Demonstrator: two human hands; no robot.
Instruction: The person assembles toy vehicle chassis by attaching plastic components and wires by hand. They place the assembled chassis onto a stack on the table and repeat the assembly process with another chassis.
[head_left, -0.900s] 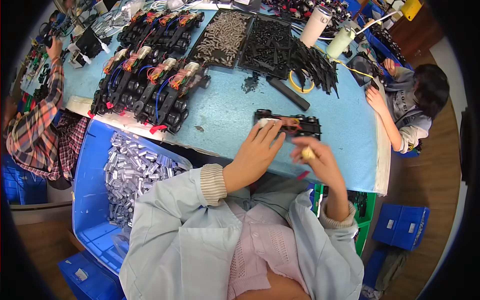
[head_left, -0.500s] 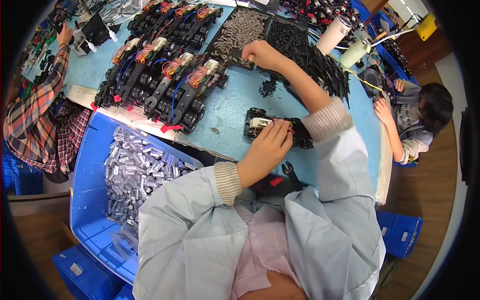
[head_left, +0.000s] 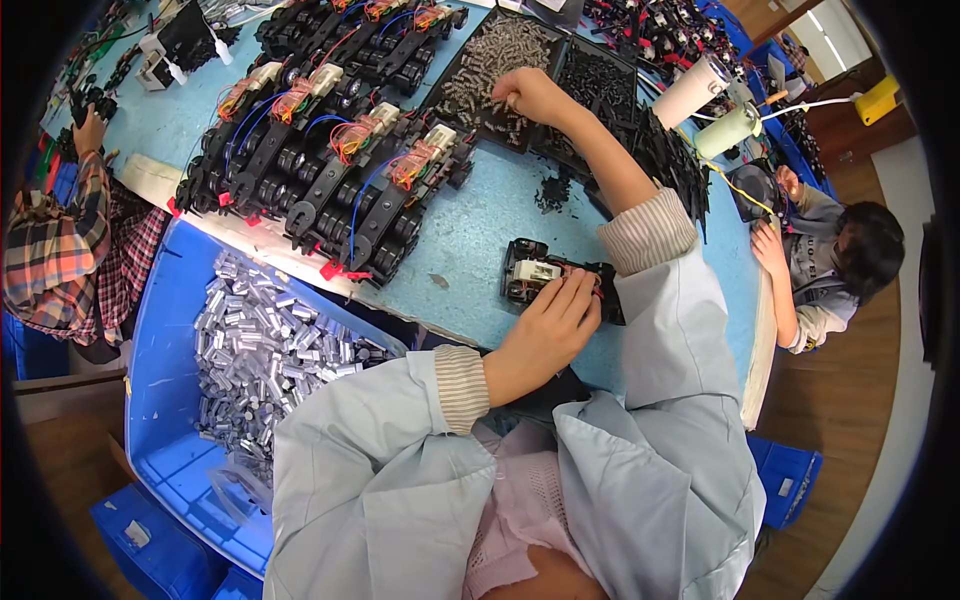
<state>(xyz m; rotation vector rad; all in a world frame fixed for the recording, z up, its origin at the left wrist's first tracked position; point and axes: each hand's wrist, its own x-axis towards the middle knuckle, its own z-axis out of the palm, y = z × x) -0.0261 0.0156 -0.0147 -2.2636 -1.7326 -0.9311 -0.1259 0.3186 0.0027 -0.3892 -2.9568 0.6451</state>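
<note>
One black car (head_left: 523, 270) sits on near blue surface (head_left: 460, 270); left hand (head_left: 543, 335) on top, fingers nearly straight. Right hand (head_left: 537, 98) over far tray (head_left: 472, 126), fingers curled; can't tell what either grip holds.

I have a bare lane of table (head_left: 472, 228) between the chassis rows (head_left: 330, 192) and the single chassis (head_left: 535, 272); beyond, the tray of springs (head_left: 487, 126) stands in the way, and the right forearm (head_left: 612, 165) bars passage rightward

One chassis (head_left: 535, 271) under the left hand (head_left: 545, 335) — two black trays (head_left: 482, 128), two tumblers (head_left: 692, 91)
</note>
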